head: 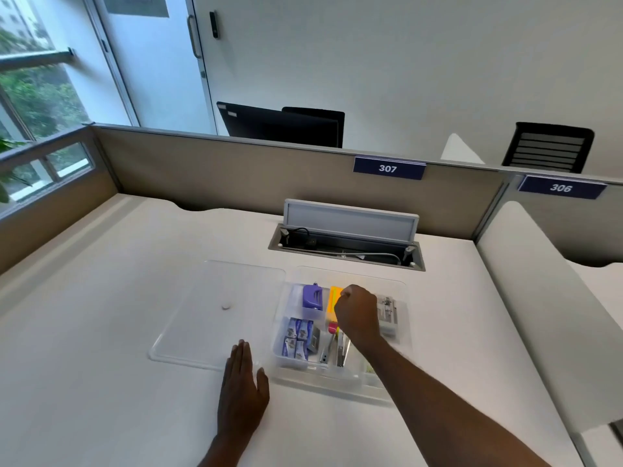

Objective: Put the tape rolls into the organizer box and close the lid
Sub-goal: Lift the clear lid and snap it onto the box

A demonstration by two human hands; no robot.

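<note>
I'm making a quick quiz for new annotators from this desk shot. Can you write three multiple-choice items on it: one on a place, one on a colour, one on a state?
1. Where does the clear lid lie?
A. On the desk, left of the organizer box
B. Closed on the box
C. Leaning on the partition

2. What colour is the small object in a rear compartment of the organizer box?
A. Green
B. Purple
C. White

3. What is the left hand doing?
A. Lifting the lid
B. Reaching into the box
C. Resting flat on the desk

Answers:
1 A: the lid lies flat beside the open box.
2 B: it is plainly purple, next to an orange item.
3 C: its palm is down by the lid's near edge, while the right hand is over the box.
</note>
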